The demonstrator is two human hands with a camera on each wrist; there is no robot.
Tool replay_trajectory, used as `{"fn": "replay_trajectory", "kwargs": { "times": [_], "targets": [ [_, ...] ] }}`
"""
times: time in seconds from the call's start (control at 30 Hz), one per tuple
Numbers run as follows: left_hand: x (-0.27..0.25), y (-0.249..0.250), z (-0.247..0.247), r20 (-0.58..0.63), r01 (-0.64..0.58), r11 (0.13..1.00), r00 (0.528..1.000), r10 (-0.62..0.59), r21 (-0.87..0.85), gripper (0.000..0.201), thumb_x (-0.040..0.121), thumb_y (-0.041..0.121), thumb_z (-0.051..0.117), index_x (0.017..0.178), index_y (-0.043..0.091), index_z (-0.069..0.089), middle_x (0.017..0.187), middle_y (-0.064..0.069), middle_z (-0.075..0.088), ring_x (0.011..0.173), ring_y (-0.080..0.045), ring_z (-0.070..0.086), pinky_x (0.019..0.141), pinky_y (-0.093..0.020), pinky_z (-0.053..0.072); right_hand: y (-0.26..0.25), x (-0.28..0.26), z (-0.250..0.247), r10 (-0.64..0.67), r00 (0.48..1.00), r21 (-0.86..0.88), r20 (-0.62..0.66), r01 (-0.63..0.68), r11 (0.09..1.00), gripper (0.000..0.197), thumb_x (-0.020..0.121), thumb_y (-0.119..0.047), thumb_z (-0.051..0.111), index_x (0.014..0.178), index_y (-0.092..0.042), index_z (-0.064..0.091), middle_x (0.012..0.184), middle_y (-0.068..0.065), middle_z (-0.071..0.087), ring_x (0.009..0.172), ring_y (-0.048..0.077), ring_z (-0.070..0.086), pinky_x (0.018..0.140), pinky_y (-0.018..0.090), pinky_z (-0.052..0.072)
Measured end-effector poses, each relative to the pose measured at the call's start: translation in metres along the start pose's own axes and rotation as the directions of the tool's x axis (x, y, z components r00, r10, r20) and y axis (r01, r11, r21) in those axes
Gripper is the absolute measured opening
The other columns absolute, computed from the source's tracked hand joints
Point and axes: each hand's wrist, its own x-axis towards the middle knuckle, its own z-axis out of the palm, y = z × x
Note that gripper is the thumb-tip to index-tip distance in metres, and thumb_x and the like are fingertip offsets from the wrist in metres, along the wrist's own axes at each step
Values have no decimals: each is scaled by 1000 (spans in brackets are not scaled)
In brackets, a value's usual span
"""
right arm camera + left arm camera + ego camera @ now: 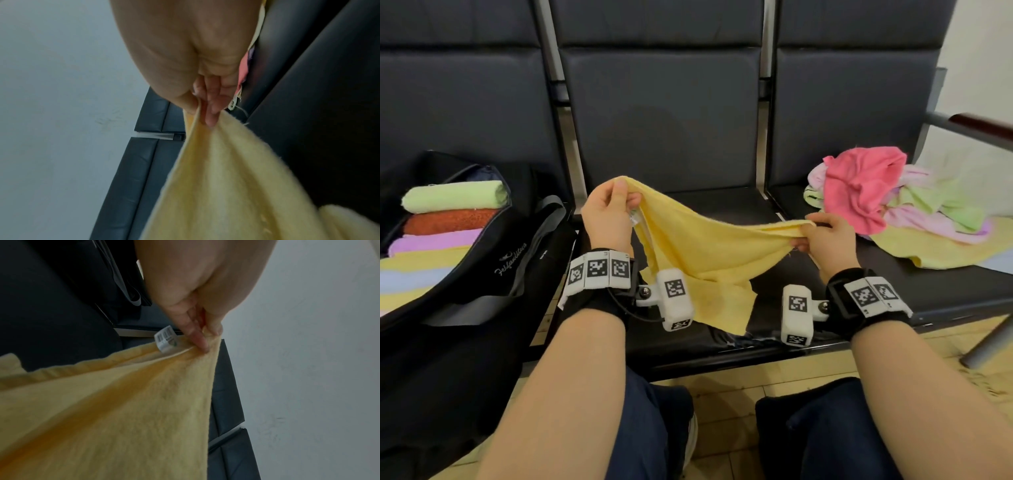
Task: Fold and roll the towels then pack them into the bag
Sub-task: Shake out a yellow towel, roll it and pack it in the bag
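At the left of the frame, a black bag [482, 260] is lying open with rolled towels [453, 200] packed in a row inside. At centre, the left hand [607, 214] and right hand [825, 240] are each pinching a corner of a yellow towel [702, 246], which is sagging over the middle seat [722, 205]. At the right, loose towels [866, 192] are sitting in a heap.

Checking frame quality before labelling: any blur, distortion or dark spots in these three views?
Head view: sharp and evenly lit; wide-angle bending at the edges, the seat backs bow. Left wrist view: dim; the yellow towel is soft up close, yet the label by the left hand reads fairly crisp. Right wrist view: dim too, towel smeared near the lens, right hand in shade.
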Motion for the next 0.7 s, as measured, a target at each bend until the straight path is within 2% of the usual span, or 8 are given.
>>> {"fn": "replay_trajectory", "kwargs": {
  "times": [0.1,0.17,0.23,0.33,0.43,0.5,0.6,0.7],
  "targets": [
    [0,0,-1,-46,6,1000,999,-6,2,15,97,16,53,89,19,64,78,1,67,74,-7,65,80,-25,54,3,-1,1,-59,998,-49,-3,58,997,26,87,0,46,106,-15,57,82,6,61,64,16,61,57,24,46],
    [2,0,-3,-83,-1,1000,997,1,7,13,97,15,53,92,16,65,77,1,66,73,-6,65,78,-24,53,4,1,1,-98,995,-115,-20,95,989,23,89,-4,41,96,-17,59,84,10,62,57,16,59,49,21,43],
    [2,0,-3,-78,-20,999,997,24,49,13,97,16,52,96,13,65,76,2,65,72,-6,63,79,-24,53,4,1,-1,-131,987,-143,-93,117,983,26,91,-7,35,98,-13,60,74,13,61,47,19,56,40,21,40],
    [-1,-1,0,-49,-49,993,997,54,107,14,97,18,51,97,13,65,74,2,65,71,-8,62,81,-26,54,0,-1,-2,-115,984,-7,-133,115,993,34,94,-6,25,101,-13,57,61,14,59,42,22,55,38,22,44],
    [-1,-3,1,-61,-41,992,997,49,123,15,97,18,52,98,12,65,73,2,65,69,-8,61,81,-26,53,-6,-5,-1,-69,996,244,-64,82,966,35,95,-2,23,91,-11,57,70,18,63,52,23,65,51,29,56],
    [0,-4,0,-85,-34,991,995,45,133,16,97,18,51,99,12,66,73,0,65,69,-8,61,80,-26,54,-5,-5,-2,-92,996,295,-15,93,951,30,95,-2,31,88,-12,58,79,20,65,67,26,69,66,31,59],
    [0,-4,-3,-110,-35,988,993,52,149,14,97,19,51,92,18,65,73,-1,65,70,-11,61,81,-27,54,3,-2,-3,-176,984,176,22,170,970,16,90,-1,49,90,-14,58,83,15,69,82,26,70,78,32,57],
    [0,-4,-3,-123,-16,990,992,33,137,15,97,19,52,87,23,63,73,0,65,71,-11,61,82,-26,53,10,1,-5,-215,976,93,16,213,973,11,90,-4,56,93,-13,61,79,11,69,74,22,69,73,29,57]
  ]
}}
